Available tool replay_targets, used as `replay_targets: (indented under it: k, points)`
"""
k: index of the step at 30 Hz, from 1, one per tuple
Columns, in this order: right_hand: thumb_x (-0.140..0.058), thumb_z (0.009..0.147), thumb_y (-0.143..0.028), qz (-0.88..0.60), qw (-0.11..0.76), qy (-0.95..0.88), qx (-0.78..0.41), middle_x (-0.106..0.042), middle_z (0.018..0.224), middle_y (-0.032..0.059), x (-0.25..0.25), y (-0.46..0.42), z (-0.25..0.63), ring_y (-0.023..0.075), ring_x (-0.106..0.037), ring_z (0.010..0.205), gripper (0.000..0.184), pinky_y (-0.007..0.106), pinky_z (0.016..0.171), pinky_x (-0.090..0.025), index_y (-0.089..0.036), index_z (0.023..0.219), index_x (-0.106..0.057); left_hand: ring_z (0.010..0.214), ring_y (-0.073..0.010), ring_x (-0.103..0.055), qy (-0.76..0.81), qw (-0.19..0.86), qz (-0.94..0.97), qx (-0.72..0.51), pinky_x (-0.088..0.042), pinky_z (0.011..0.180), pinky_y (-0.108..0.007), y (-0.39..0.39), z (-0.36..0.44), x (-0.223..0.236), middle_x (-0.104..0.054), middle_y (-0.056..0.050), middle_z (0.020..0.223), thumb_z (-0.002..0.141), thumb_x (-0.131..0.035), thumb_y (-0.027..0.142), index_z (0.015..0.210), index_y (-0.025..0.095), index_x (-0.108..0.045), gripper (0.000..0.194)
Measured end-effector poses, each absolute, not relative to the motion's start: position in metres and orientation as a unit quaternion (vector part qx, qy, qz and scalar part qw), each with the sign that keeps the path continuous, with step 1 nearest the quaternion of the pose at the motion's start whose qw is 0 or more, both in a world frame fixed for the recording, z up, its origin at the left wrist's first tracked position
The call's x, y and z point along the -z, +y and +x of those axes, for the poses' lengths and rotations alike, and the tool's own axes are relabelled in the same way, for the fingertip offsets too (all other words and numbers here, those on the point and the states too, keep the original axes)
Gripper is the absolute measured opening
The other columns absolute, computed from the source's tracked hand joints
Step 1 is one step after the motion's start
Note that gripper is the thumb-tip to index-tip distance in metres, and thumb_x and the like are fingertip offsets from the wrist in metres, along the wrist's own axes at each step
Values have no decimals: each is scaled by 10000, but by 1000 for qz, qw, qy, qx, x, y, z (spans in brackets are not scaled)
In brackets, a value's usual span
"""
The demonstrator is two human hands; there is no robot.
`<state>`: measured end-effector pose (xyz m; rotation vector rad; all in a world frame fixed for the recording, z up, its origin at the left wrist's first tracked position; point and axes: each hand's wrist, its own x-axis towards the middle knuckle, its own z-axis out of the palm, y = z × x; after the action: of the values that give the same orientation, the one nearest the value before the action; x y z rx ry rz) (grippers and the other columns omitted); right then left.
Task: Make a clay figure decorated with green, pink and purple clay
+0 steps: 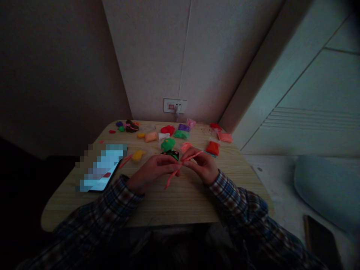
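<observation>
A thin coral-pink strip of what looks like modelling clay [172, 177] is pinched between both hands above the middle of the table. My left hand [157, 169] grips it with thumb and fingertips, and one end hangs down toward me. My right hand [203, 165] pinches it too, with the other end sticking out past the fingers to the upper right. Just behind my hands lie a green clay lump [168, 144] and a black piece with small coloured bits [172, 154], partly hidden. A pink packet [186, 146] sits behind my right hand.
On the wooden table [180, 206], a phone with a lit, blurred screen [104, 170] lies at left. Several clay packets stand along the back, including a red one [213, 147] and a purple one [184, 128]. A yellow lump [138, 155] is near my left hand. A wall socket [174, 105] is behind.
</observation>
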<state>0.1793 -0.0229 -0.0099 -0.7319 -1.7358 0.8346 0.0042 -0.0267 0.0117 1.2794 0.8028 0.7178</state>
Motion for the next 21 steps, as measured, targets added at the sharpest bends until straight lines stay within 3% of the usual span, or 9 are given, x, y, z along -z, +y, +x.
replay_targets:
  k: [4, 17, 21]
  points:
    - [-629, 737, -372, -310, 516, -724, -338, -571, 643, 1, 11, -23, 179, 119, -518, 606, 204, 259, 587, -431, -178, 679, -604, 640, -115, -580, 322, 698, 564, -302, -475, 611, -230, -26, 6, -10, -650, -7, 683, 692, -633, 266, 756, 124, -640, 156]
    - [-641, 725, -379, -315, 503, -724, -352, -577, 625, 1, 9, -24, 179, 118, -516, 595, 220, 261, 588, -423, -171, 665, -602, 516, -112, -562, 390, 639, 579, -323, -386, 384, -168, -27, 6, -11, -640, 1, 562, 632, -663, 265, 652, 130, -634, 139]
    - [-645, 728, -354, -314, 504, -720, -359, -577, 624, -4, 10, -24, 179, 112, -520, 599, 197, 254, 596, -425, -172, 666, -600, 525, -104, -568, 389, 638, 579, -327, -409, 437, -172, -27, 6, -10, -639, 6, 551, 644, -652, 233, 639, 133, -636, 102]
